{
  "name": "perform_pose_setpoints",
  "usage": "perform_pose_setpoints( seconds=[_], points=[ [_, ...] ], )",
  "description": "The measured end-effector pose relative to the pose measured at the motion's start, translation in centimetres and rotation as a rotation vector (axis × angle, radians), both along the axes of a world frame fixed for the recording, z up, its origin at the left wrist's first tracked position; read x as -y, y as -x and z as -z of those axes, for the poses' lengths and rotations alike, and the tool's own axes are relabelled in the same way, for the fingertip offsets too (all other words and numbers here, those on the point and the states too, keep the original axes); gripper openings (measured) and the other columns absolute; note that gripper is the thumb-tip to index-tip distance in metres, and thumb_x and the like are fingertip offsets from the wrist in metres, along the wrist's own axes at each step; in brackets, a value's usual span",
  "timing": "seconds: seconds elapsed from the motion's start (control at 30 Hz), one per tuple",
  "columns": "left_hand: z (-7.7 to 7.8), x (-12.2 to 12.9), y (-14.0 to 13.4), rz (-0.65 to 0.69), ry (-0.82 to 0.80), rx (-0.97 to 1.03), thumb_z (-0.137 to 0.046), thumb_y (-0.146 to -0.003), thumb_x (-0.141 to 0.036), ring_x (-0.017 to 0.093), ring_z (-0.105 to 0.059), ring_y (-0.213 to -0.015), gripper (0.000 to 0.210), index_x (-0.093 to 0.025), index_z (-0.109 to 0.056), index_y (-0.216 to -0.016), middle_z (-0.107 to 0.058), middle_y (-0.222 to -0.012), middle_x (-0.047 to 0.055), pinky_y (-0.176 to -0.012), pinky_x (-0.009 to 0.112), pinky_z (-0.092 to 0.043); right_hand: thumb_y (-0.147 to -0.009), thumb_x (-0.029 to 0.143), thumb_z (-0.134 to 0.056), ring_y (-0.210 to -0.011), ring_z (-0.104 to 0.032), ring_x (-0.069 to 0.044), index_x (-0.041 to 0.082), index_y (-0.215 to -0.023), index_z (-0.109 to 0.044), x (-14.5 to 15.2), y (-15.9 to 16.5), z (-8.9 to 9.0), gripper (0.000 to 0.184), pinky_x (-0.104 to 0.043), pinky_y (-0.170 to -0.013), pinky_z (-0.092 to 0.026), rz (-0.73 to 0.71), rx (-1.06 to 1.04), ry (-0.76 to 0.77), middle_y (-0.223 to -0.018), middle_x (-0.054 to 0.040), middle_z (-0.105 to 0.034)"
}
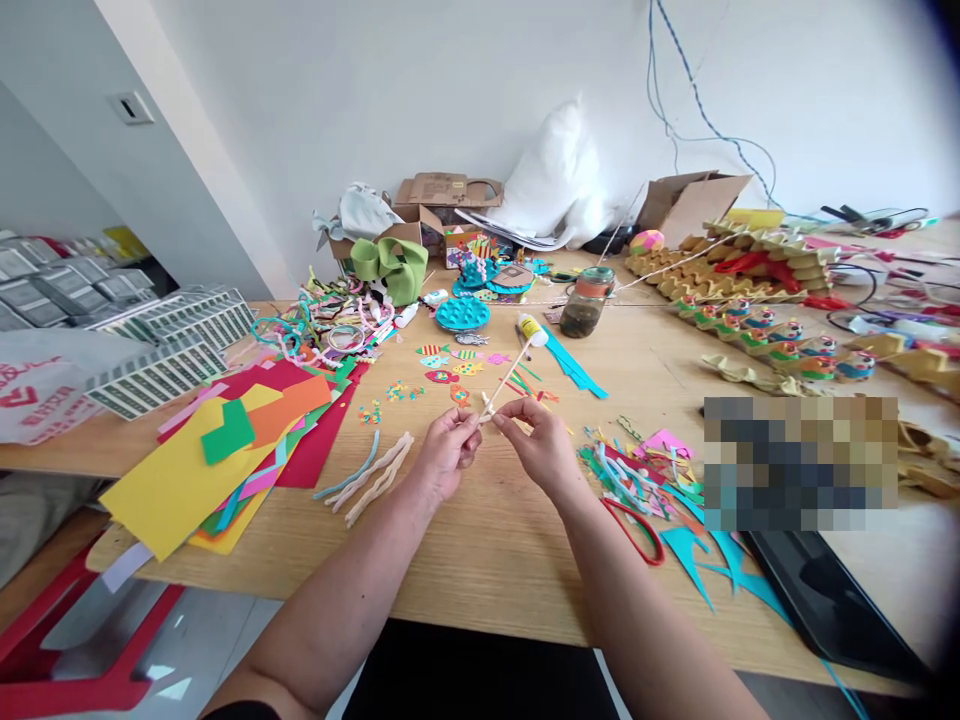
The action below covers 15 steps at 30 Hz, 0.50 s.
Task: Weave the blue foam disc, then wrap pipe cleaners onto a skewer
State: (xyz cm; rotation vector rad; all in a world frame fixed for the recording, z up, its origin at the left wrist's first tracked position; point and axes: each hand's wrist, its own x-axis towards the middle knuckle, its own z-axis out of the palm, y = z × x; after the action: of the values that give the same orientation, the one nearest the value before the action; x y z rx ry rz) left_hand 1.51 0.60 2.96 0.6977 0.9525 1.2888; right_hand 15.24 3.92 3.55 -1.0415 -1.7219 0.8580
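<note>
Over the middle of the table, my left hand (pixel 450 445) and my right hand (pixel 538 440) meet, fingertips pinched on a thin cream pipe cleaner (pixel 511 374). One length of it slants up and away to the right; a short bit sticks up between my fingers. The part inside my fingers is hidden. Left of my left hand lie wavy cream pipe cleaners (pixel 379 478) and a light blue pipe cleaner (pixel 352 468). Beyond my hands are several small patterned paper fish (pixel 442 377), a white glue bottle (pixel 534 332) with a yellow label, and a blue paper strip (pixel 574 365).
Coloured paper sheets (pixel 180 470) spread at left. Paper scraps (pixel 637 470) and a red loop (pixel 637 533) lie at right, near a black tray (pixel 832 600). Farther back stand a blue paint palette (pixel 463 314), a glass jar (pixel 581 312) and egg cartons (pixel 720 265).
</note>
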Motion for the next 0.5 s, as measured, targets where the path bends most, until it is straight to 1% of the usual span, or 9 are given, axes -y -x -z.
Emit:
perform_pose_setpoints(
  seconds=[0.2, 0.3, 0.4, 0.5],
  points=[
    [0.14, -0.01, -0.18, -0.043, -0.024, -0.056, -0.069, -0.065, -0.039, 0.0, -0.022, -0.035, 0.034, -0.017, -0.044, -0.073, -0.042, -0.047, -0.009, -0.037, 0.017, -0.008, -0.076, 0.033, -0.06, -0.07, -0.059, -0.019, 0.018, -0.072, -0.061, -0.03, 0.25, 0.26, 0.016, -0.033, -0.069, -0.044, -0.047, -0.009, 0.072, -0.073, -0.0041, -0.065],
    [0.16, 0.06, -0.32, -0.043, -0.036, -0.083, -0.068, -0.066, -0.039, 0.0, -0.022, -0.035, 0.033, -0.017, -0.044, -0.073, -0.042, -0.048, -0.008, -0.037, 0.017, -0.008, -0.077, 0.032, -0.059, -0.07, -0.059, -0.019, 0.018, -0.072, -0.06, 0.05, 0.39, 0.35, 0.014, -0.033, -0.069, -0.044, -0.042, -0.006, 0.094, -0.073, -0.0042, -0.064],
    [0.29, 0.11, -0.43, -0.03, -0.031, -0.104, -0.067, -0.067, -0.039, 0.0, -0.022, -0.034, 0.031, -0.018, -0.045, -0.072, -0.042, -0.048, -0.008, -0.038, 0.018, -0.007, -0.078, 0.027, -0.056, -0.072, -0.058, -0.019, 0.019, -0.071, -0.058, 0.21, 0.46, 0.21, 0.011, -0.033, -0.069, -0.043, 0.001, 0.042, 0.02, -0.074, -0.0046, -0.063],
    [0.45, 0.12, -0.51, -0.006, -0.02, -0.116, -0.066, -0.069, -0.04, 0.0, -0.021, -0.034, 0.031, -0.018, -0.043, -0.07, -0.04, -0.046, -0.009, -0.038, 0.018, -0.006, -0.079, 0.022, -0.054, -0.075, -0.056, -0.02, 0.02, -0.07, -0.056, 0.53, 0.55, 0.03, 0.01, -0.033, -0.071, -0.041, 0.043, 0.104, -0.145, -0.075, -0.0047, -0.06]
  ],
)
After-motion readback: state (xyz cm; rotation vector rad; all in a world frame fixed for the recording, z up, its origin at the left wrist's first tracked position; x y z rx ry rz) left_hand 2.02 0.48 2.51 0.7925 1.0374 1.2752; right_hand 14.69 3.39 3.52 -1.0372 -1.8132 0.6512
